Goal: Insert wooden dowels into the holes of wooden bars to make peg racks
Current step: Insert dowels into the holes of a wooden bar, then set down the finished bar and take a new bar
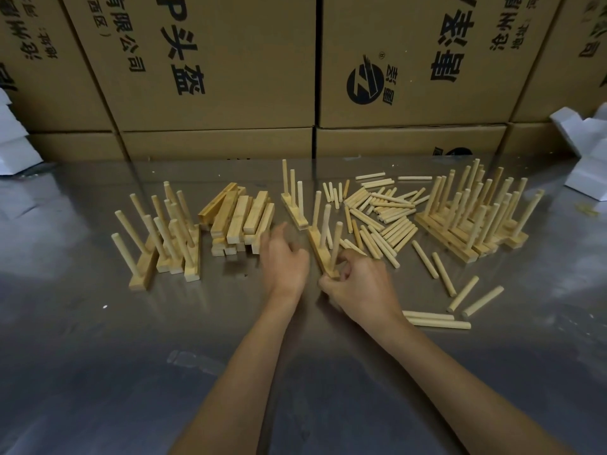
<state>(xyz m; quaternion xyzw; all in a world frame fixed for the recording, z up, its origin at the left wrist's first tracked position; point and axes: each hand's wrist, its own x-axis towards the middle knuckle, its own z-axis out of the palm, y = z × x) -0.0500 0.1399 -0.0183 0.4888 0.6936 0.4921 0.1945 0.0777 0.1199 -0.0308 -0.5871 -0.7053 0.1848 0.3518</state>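
From your head camera, your right hand (358,284) sits just right of centre, fingers curled and pinching the near end of a wooden bar (320,249) that lies on the bench (98,339) and runs away from you toward 12 o'clock. Three dowels stand in that bar; the nearest dowel (336,246) rises right beside your fingertips, leaning slightly. Your left hand (284,257) is just to the left of the bar at 9 o'clock from it, fingers loosely curled and holding nothing, its fingertips blurred. Beyond the bar, at 12 o'clock, another finished rack (293,200) stands with three upright pegs. At 10 o'clock from your hands lies a stack of bare bars (239,218), and further left a cluster of finished racks (164,238). At 2 o'clock a heap of loose dowels (381,211) is spread flat, with more strays at 3 o'clock near your right wrist. Far right stands a larger group of completed racks (473,218). Cardboard boxes (213,60) wall off the back.
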